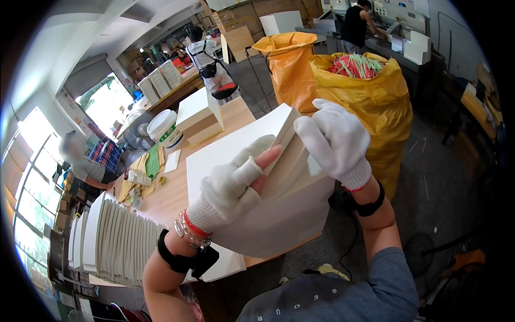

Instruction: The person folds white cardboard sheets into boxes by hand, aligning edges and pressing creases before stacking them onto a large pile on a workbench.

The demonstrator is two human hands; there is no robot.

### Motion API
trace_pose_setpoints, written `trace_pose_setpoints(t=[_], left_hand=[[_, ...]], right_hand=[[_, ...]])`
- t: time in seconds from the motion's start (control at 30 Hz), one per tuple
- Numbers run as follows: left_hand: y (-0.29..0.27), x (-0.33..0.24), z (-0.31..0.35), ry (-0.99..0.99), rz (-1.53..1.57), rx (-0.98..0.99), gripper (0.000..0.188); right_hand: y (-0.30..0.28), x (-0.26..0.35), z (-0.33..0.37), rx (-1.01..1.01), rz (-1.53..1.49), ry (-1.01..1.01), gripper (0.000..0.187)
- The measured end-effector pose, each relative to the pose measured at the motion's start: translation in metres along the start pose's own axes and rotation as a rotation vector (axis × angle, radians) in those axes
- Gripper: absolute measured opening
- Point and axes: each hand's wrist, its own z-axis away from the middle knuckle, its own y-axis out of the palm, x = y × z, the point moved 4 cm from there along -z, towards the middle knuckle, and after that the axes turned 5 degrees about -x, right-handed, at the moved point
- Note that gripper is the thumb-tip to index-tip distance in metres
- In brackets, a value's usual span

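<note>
A tall stack of large white sheets stands on the table before me, its near-right edges fanned and bent in layers. My left hand, in a white knit glove with bare fingertips showing, lies across the top with fingers stretched toward that fanned edge. My right hand, also in a white glove, is at the far right edge of the stack, with its fingers curled in. Whatever may be between those right fingers is hidden.
Left stands a row of white boards. Farther along the table are a white bucket, a white block-like stack and cloths. Orange and yellow sacks stand beyond. People work nearby.
</note>
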Motion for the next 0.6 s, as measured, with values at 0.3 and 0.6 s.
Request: trace_pose_setpoints(t=[0.3, 0.6], left_hand=[[0.0028, 0.0003, 0.0024, -0.068, 0.017, 0.013, 0.039], [0.0009, -0.0009, -0.0017, -0.011, 0.03, -0.01, 0.029]], right_hand=[[0.0035, -0.0032, 0.0074, -0.07, 0.027, 0.016, 0.025], [-0.0012, -0.0032, 0.0054, 0.007, -0.031, 0.027, 0.023]])
